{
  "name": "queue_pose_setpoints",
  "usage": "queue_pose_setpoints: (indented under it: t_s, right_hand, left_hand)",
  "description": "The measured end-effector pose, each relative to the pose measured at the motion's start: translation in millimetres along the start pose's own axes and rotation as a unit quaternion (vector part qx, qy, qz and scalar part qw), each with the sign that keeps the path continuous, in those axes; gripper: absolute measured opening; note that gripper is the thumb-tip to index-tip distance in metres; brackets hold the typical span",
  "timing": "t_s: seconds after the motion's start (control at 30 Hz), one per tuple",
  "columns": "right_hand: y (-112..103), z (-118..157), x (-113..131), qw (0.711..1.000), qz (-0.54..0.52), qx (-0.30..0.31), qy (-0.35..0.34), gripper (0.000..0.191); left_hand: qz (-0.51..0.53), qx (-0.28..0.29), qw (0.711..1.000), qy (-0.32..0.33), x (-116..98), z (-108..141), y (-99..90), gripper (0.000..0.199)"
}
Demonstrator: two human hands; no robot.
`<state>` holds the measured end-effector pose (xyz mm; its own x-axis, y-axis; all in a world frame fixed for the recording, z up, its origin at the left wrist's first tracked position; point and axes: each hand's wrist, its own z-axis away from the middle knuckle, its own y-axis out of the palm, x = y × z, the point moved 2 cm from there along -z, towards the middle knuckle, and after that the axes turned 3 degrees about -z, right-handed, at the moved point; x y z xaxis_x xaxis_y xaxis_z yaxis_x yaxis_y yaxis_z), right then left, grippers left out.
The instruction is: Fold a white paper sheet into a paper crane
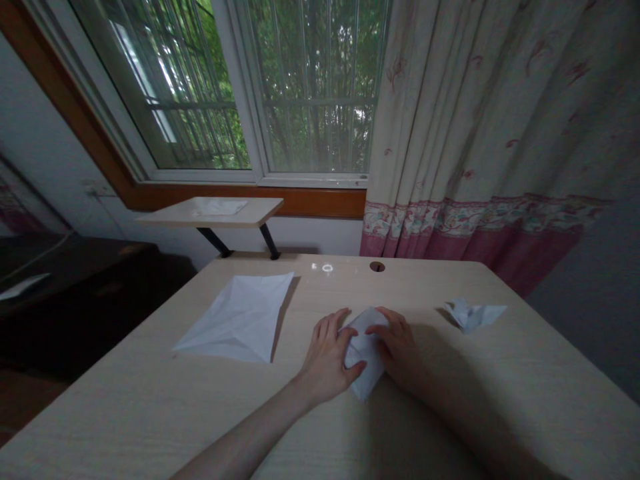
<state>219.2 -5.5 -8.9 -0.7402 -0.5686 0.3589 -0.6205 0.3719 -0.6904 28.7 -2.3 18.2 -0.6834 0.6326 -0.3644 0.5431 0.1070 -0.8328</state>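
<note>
A folded piece of white paper (pixel 367 381) lies on the desk in front of me, roughly diamond-shaped, one corner pointing toward me. My left hand (pixel 327 360) rests along its left side, thumb and index finger on the paper and the other fingers reaching past its edge to the desk. From the right, my right hand (pixel 399 350) bends its fingers over the upper part and presses on it. Both hands partly cover the paper, so its folds cannot be fully made out. To the right sits a folded paper figure (pixel 473 315) with pointed ends.
A creased, unfolded white paper sheet (pixel 240 320) lies left on the light wooden desk (pixel 200 413). At the back left, a raised shelf (pixel 175 212) carries more white paper (pixel 220 207). Beyond are a window and a curtain (pixel 450 133). A round cable hole (pixel 377 267) is near the far edge.
</note>
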Motion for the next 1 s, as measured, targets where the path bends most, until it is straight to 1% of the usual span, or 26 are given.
queue_pose_setpoints:
  t_s: [0.3,0.4,0.53,0.7,0.83,1.0]
  right_hand:
    - [3,2,4,0.999,0.041,-0.012,0.002,0.037]
    - [2,1,6,0.998,0.054,-0.012,0.004,0.037]
    - [-4,-1,8,0.997,0.081,-0.015,-0.010,0.035]
    - [-11,-3,11,0.993,0.115,0.018,-0.024,0.030]
    - [-16,-4,13,0.987,0.153,0.026,-0.044,0.026]
    - [-18,-5,12,0.981,0.184,0.038,-0.040,0.013]
  left_hand:
    - [-0.017,0.014,1.000,0.015,1,-1,0.0,0.052]
    - [-0.018,0.017,1.000,0.013,2,0,1.1,0.053]
    - [-0.040,0.027,0.999,0.015,0,0,0.2,0.054]
    - [-0.067,0.025,0.997,0.017,-3,-1,-4.1,0.052]
    - [-0.080,0.013,0.997,0.019,-4,-2,-6.2,0.054]
    - [-0.100,0.016,0.995,0.004,-7,-2,-9.4,0.052]
